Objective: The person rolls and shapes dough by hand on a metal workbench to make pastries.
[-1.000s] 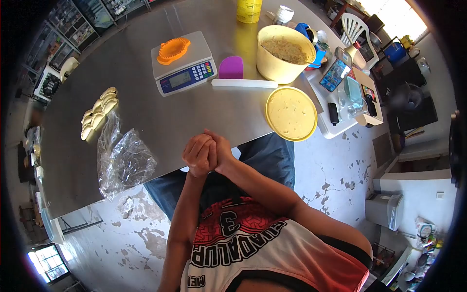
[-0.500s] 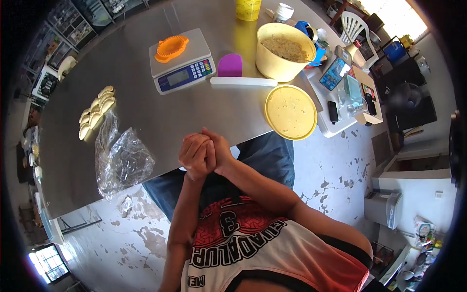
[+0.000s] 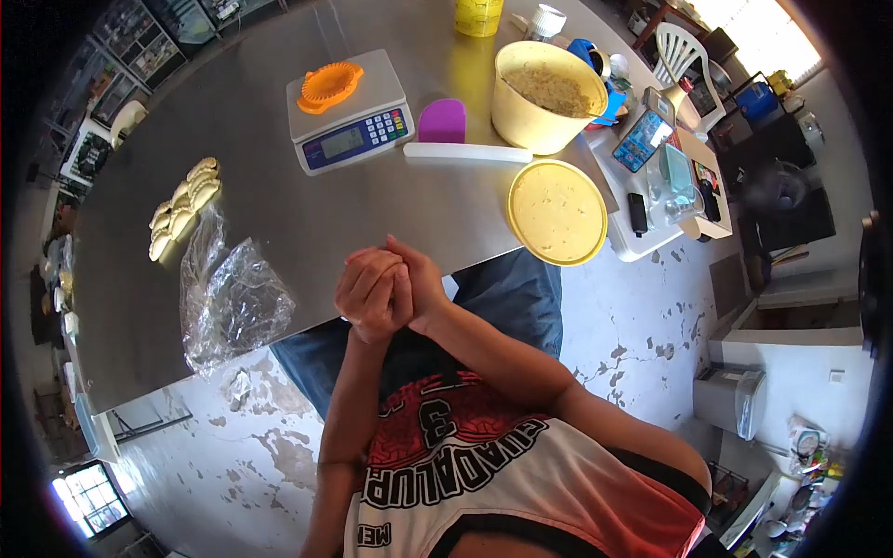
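My left hand (image 3: 368,290) and my right hand (image 3: 423,286) are pressed together, closed over each other at the table's front edge. Anything between the palms is hidden. To their left lies a crumpled clear plastic sheet (image 3: 244,302), and beyond it sits a cluster of pale folded pastries with crimped edges (image 3: 184,209). Ahead, an orange dough press mould (image 3: 330,87) rests on a digital scale (image 3: 386,88). Right of the scale are a purple dough scraper (image 3: 442,123) and a white rolling pin (image 3: 470,152). A round yellow lid (image 3: 557,213) lies to the right.
A cream tub (image 3: 526,121) of chunky filling stands behind the lid. Farther back are a yellow container (image 3: 477,17) and a white-capped jar (image 3: 545,22). On the right, a white surface (image 3: 642,246) carries a propped phone (image 3: 642,139) and a black device (image 3: 637,214).
My clasped hands have shifted very slightly up and left, staying closed together. The objects on the table stay as they were.
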`<state>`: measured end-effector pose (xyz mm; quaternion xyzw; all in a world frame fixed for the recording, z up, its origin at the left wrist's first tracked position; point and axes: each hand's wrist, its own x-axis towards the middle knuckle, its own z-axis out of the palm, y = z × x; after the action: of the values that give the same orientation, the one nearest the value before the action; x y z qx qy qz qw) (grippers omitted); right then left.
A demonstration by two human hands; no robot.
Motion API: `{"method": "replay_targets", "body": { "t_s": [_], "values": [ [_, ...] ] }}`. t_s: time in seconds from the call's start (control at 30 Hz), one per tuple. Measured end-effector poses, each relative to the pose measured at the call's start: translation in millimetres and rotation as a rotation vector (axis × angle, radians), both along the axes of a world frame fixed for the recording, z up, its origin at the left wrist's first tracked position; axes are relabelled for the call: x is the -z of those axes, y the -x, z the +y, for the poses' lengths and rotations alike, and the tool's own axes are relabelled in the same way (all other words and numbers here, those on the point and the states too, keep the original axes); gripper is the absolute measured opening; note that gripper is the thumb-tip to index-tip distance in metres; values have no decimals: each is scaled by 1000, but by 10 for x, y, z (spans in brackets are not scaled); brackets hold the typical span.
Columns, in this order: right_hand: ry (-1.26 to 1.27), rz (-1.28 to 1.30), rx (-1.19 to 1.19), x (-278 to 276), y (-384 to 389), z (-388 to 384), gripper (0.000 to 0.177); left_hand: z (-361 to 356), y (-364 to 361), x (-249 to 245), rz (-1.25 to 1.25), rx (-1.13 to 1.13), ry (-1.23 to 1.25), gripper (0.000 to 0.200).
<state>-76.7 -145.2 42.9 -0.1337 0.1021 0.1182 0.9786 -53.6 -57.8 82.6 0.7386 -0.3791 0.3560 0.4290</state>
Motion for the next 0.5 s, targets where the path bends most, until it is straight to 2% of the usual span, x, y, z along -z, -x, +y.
{"method": "replay_targets", "body": {
  "t_s": [0.1, 0.17, 0.23, 0.3, 0.33, 0.43, 0.5],
  "values": [
    [-21, -87, -17, -222, -39, -101, 55, 43, 0, -234, -16, 19, 5, 12],
    [175, -21, 101, -127, -96, -148, 57, 96, -2, -330, -111, -17, 114, 11],
    [147, -35, 89, -96, -76, -83, 57, 34, -26, -233, -105, 20, 78, 12],
    [110, -49, 66, -22, -50, 33, 57, -23, -61, -13, 40, 35, 9, 13],
    [83, 39, 86, 57, -59, 34, 57, -37, -112, 16, 27, 47, 13, 13],
    [46, -43, -11, 1, -54, 16, 57, 8, -55, 63, 53, 55, 10, 13],
    [73, -27, 34, -126, -44, -8, 55, 52, 22, -131, 26, 36, 40, 13]
  ]
}}
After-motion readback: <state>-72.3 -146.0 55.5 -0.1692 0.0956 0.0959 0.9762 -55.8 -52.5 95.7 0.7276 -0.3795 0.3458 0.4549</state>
